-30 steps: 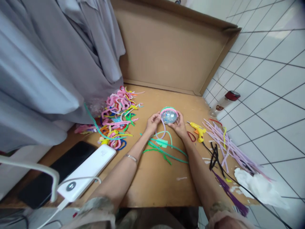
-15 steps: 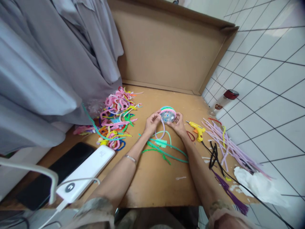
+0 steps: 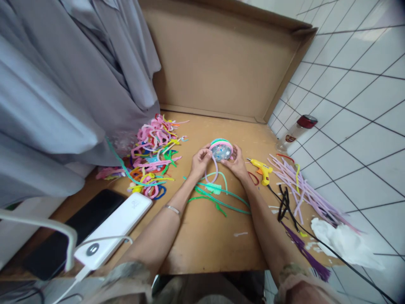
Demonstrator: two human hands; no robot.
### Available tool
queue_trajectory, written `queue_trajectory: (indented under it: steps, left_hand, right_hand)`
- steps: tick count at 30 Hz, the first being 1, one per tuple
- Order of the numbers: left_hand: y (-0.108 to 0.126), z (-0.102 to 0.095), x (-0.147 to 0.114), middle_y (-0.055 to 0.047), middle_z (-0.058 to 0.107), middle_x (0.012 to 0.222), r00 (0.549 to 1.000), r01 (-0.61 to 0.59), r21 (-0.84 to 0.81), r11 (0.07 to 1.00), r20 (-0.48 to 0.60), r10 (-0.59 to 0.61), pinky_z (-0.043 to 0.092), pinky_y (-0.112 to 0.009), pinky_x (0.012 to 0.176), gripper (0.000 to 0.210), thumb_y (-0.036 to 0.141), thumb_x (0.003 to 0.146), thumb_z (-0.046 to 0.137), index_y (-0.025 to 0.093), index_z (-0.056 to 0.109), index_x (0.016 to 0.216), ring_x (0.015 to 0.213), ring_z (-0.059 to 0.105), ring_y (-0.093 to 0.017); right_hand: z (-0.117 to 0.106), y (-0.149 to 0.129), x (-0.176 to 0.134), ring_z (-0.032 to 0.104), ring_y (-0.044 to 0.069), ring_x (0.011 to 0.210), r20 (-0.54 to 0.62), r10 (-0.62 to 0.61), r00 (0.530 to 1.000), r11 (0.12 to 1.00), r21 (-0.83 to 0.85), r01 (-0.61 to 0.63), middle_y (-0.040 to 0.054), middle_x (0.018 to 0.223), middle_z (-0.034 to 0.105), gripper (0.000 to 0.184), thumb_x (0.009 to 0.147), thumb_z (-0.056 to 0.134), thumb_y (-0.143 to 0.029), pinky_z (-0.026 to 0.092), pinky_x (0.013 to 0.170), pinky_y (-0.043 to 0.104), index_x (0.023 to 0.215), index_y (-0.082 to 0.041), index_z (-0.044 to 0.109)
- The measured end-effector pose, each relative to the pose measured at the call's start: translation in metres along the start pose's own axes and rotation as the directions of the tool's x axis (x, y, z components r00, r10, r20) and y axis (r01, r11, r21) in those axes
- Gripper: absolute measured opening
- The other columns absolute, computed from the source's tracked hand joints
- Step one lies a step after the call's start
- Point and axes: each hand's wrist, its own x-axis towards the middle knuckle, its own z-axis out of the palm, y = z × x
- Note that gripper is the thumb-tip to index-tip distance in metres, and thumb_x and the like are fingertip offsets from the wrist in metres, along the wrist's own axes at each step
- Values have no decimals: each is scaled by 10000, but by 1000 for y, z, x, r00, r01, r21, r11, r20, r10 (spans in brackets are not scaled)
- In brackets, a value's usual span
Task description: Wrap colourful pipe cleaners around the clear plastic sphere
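Note:
Between my hands is a round clear disc-like piece (image 3: 221, 151) with pink, green and blue pipe cleaners wound around its rim. My left hand (image 3: 201, 161) pinches a lavender pipe cleaner (image 3: 216, 174) at the rim's left side; its free length loops down toward the table. On the right, my right hand (image 3: 236, 162) grips the disc's edge, thumb at the front and fingers partly hidden behind. Just below lie teal and green pipe cleaners (image 3: 232, 204) and a small mint-green piece (image 3: 214, 188).
A yellow glue gun (image 3: 262, 171) lies right of my hands, beside lavender pipe cleaners (image 3: 300, 185). Tangled colourful pipe cleaners (image 3: 155, 143) are piled at left. Nearer are a white power bank (image 3: 117, 228) and black phone (image 3: 79, 228). A red-lidded bottle (image 3: 295, 134) stands by the tiles.
The disc has tilted slightly, showing a little more of its clear face. Both hands keep their hold, and the lavender loop still hangs below.

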Motion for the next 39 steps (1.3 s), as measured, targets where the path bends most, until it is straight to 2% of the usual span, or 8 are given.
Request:
queue_trajectory:
  steps: [8,12,15,20,25,30,34,39]
  left_hand:
    - [-2,-2,2,-99,708,1104,992,6,-9,1000,-123,-7,416,-312,1017,324,448,665,844,177,666,677,1221,574,-242]
    - [0,-4,5,-26,693,829,969,12,-44,999,-246,-22,462,-254,857,279,393,675,843,187,655,672,930,626,-167]
    - [2,-3,6,28,627,656,963,42,-103,994,-261,-67,445,-208,694,266,359,656,854,187,650,653,671,548,-104]
    - [10,3,1,37,584,585,975,131,-189,973,-151,-161,323,-179,488,265,337,628,876,162,683,675,516,420,-51]
    - [18,9,-2,61,501,543,967,223,-358,907,-36,-252,271,-156,421,327,327,557,920,150,673,677,470,367,-22]
    - [18,11,-7,65,496,552,960,257,-395,882,2,-279,352,-134,458,338,321,588,913,148,635,672,490,424,-19]
    - [15,10,-9,64,505,539,954,295,-379,877,64,-294,386,-134,487,357,348,601,909,143,631,695,491,456,-25]
    - [15,8,-8,39,554,574,946,323,-392,861,101,-309,438,-146,540,330,295,600,907,133,637,697,527,506,-36]
  right_hand:
    - [-1,0,-1,491,327,1348,-29,-11,1000,1000,3,11,191,1486,448,1107,519,881,-584,463,1091,507,1441,-238,375]
    - [-1,0,-1,522,325,1301,-43,-20,999,1000,-17,19,191,1452,477,1092,509,877,-577,462,1077,512,1425,-225,398]
    - [-4,-6,-2,573,293,1228,-136,-90,987,994,-73,81,160,1351,565,858,629,797,-562,451,1079,490,1350,-218,486]
    - [-10,-40,-9,639,244,1027,-377,-216,901,968,-203,147,102,1081,680,367,837,571,-458,484,1001,436,1102,-212,640]
    - [9,-71,-25,652,234,915,-246,-245,938,955,-227,190,78,933,708,266,871,542,-436,521,911,393,936,-223,687]
    - [41,-69,-35,681,232,856,-32,-149,988,974,-180,141,66,936,747,289,847,594,-470,547,866,389,973,-235,707]
    - [51,-64,-35,672,225,747,-54,-140,989,974,-185,128,44,782,735,290,865,547,-464,545,772,362,832,-227,712]
    - [46,-67,-32,679,222,745,-49,-155,987,961,-241,139,35,787,750,258,850,554,-429,536,755,346,784,-238,715]
